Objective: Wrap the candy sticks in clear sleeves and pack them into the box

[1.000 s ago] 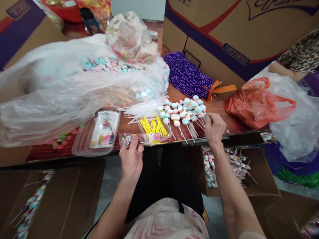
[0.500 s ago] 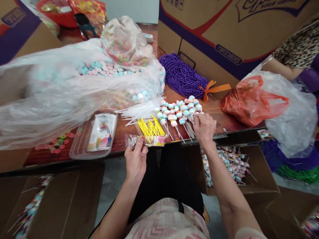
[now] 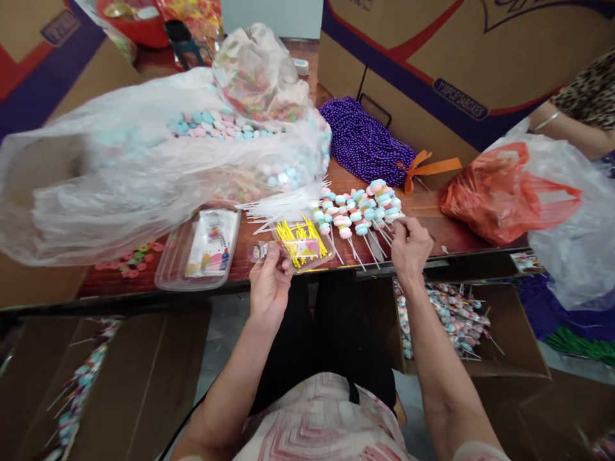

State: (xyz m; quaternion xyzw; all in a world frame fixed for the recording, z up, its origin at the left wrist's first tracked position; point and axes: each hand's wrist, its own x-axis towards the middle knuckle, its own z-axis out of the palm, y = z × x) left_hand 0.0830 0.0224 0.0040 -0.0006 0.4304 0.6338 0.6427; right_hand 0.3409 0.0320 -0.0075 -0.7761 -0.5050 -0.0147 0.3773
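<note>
My left hand pinches a small clear printed plastic bag, held above a clear tub of yellow twist ties. At the table's front edge, my right hand is closed at the lower end of the rightmost candy skewer; its fingers hide the stick's grip point. More skewers of pink, blue and white candies lie beside it, white sticks toward me. Behind the ties is a pile of bare white sticks. To the left, a plastic tub holds a stack of printed bags.
A large clear bag of candies covers the left of the table. Purple beads, a red plastic bag and big cartons stand behind. Below right, a box holds wrapped skewers. Another person's arm shows at far right.
My left hand has moved right with the plastic bag, which now overlaps the twist ties. My right hand has stayed by the rightmost skewers, its fingers closing there. The view shifted slightly.
</note>
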